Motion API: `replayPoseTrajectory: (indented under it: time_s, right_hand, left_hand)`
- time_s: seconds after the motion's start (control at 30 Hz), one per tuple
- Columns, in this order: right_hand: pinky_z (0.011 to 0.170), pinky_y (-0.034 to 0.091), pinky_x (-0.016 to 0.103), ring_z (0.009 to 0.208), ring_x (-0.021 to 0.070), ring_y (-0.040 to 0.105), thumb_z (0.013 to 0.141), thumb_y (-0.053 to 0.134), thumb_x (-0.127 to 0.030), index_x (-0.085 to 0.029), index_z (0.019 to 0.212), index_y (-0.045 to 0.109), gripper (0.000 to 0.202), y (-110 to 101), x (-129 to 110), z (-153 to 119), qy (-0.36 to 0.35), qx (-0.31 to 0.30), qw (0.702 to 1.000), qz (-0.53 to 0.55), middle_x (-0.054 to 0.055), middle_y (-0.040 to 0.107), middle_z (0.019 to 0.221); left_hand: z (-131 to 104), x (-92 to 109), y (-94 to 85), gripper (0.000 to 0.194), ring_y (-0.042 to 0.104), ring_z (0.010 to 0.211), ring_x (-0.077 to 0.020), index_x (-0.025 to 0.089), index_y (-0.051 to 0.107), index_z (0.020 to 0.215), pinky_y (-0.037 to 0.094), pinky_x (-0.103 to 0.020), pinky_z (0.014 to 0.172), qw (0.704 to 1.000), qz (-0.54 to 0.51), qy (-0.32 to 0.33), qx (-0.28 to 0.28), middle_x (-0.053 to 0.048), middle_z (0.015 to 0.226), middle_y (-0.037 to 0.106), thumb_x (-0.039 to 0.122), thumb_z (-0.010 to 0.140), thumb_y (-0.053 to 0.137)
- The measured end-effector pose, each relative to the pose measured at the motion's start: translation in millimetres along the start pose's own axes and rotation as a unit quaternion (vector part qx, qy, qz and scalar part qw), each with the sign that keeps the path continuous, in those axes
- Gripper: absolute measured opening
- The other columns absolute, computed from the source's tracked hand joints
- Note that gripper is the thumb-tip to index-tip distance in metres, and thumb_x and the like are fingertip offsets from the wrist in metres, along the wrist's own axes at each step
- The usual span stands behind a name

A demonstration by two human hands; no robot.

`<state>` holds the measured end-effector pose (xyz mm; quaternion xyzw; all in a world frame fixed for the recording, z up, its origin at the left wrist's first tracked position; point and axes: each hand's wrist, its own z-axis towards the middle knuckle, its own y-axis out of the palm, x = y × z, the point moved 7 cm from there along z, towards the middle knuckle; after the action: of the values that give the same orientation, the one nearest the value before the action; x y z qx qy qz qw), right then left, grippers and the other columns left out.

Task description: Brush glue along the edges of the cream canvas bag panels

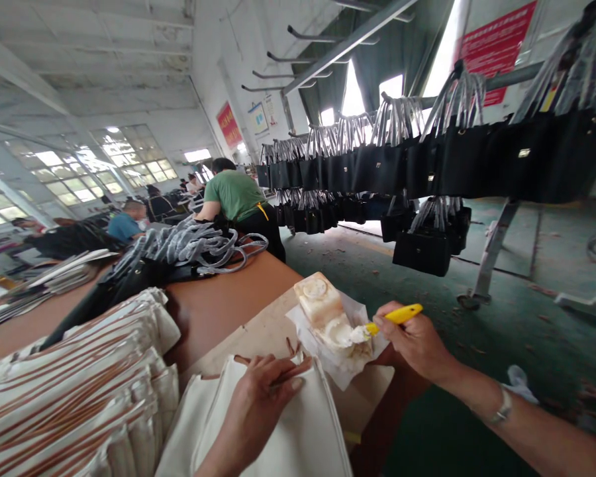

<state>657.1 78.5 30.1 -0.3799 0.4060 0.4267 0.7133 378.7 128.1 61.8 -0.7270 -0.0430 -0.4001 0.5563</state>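
Note:
My right hand (417, 341) grips a brush by its yellow handle (400, 314). White paste covers the brush's tip, which is at the mouth of a cut-open plastic container (319, 299) of white paste. Under the container lies a crumpled white sheet (345, 379). My left hand (258, 401) is closed over the brown-edged top of a cream bag piece (310, 424), thumb and fingers pinching the edge. More cream material lies under that piece on the left.
A long stack of cream pieces with brown edges (79, 391) fills the left of the brown table (228, 298). Behind it lie wrapped grey handles (189, 242) on black bags. A person in green (236, 195) bends at the far end. Black bags (442, 162) hang from a wheeled rack on the right.

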Motion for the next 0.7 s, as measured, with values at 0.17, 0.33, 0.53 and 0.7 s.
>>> replayPoseTrajectory:
  time_s: [0.17,0.33,0.53,0.7]
  right_hand:
    - [0.04,0.022,0.022,0.044,0.0101,0.032,0.095,0.059,-0.041,-0.021,0.088,0.058,0.021,-8,-28,-7,0.06,0.087,0.972,0.212,-0.007,0.042,0.054]
    - [0.045,0.028,0.023,0.047,0.01,0.034,0.095,0.06,-0.039,-0.02,0.082,0.056,0.023,14,-65,-16,0.034,0.032,0.974,0.221,-0.007,0.04,0.054]
    - [0.05,0.033,0.023,0.054,0.0109,0.039,0.097,0.056,-0.036,-0.02,0.083,0.057,0.022,35,-88,-12,-0.027,-0.03,0.988,0.15,-0.005,0.044,0.063]
    - [0.055,0.036,0.024,0.058,0.0117,0.044,0.097,0.055,-0.029,-0.02,0.082,0.058,0.018,27,-99,-7,-0.096,0.0,0.993,0.066,-0.004,0.048,0.067]
  left_hand:
    - [-8,7,11.1,0.033,0.061,0.095,-0.0192,0.024,0.07,0.113,0.045,-0.025,0.082,0.983,-0.18,0.016,-0.031,-0.003,0.096,0.066,0.044,0.09,0.057]
    - [-14,14,14.9,0.037,0.062,0.101,-0.0211,0.025,0.069,0.118,0.046,-0.025,0.088,0.97,-0.24,0.006,-0.039,-0.003,0.102,0.07,0.045,0.087,0.061]
    - [-23,17,19.6,0.036,0.063,0.094,-0.021,0.022,0.072,0.112,0.048,-0.026,0.084,0.974,-0.225,0.014,-0.033,-0.004,0.096,0.07,0.045,0.085,0.063]
    - [-26,13,23.2,0.038,0.062,0.094,-0.0199,0.023,0.072,0.114,0.047,-0.025,0.086,0.976,-0.212,0.019,-0.036,-0.004,0.096,0.069,0.047,0.087,0.061]
